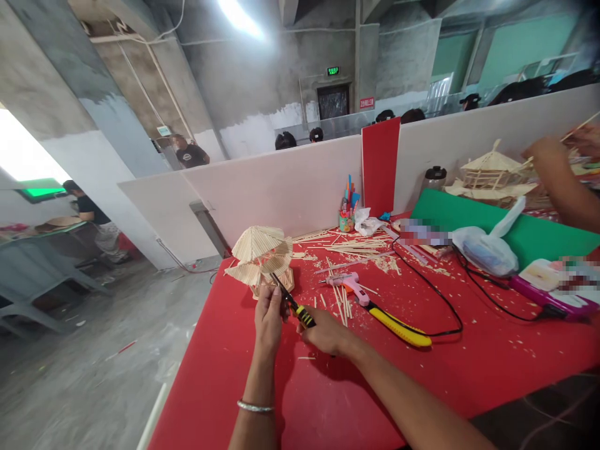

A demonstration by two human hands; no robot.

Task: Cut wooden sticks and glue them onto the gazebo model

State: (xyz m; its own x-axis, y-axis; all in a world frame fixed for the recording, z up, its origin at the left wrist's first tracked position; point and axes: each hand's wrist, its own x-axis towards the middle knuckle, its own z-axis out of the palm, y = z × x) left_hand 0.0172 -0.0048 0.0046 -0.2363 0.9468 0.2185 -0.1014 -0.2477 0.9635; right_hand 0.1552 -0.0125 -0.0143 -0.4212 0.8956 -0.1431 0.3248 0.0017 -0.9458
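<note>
My right hand (327, 332) is wrapped round the black and yellow handles of long-nose pliers (305, 317). Their dark jaws point up and left, in front of a small pavilion model (259, 245) built of pale wooden sticks with a tiered roof. Close beside the jaws, my left hand (269, 315) has its fingers pinched together; what they hold is too small to make out. The model stands on the red table (244, 369), just beyond my left fingertips. To the right of my hands lies a pink glue gun (350, 284).
A yellow cutter (400, 328) and loose sticks (360, 247) lie on the table. A pen cup (347, 220) stands by the white partition (290, 187). On the right are a green board (497, 219), a plastic bag (487, 247), another stick pavilion (492, 169) and a co-worker's hands (548, 156).
</note>
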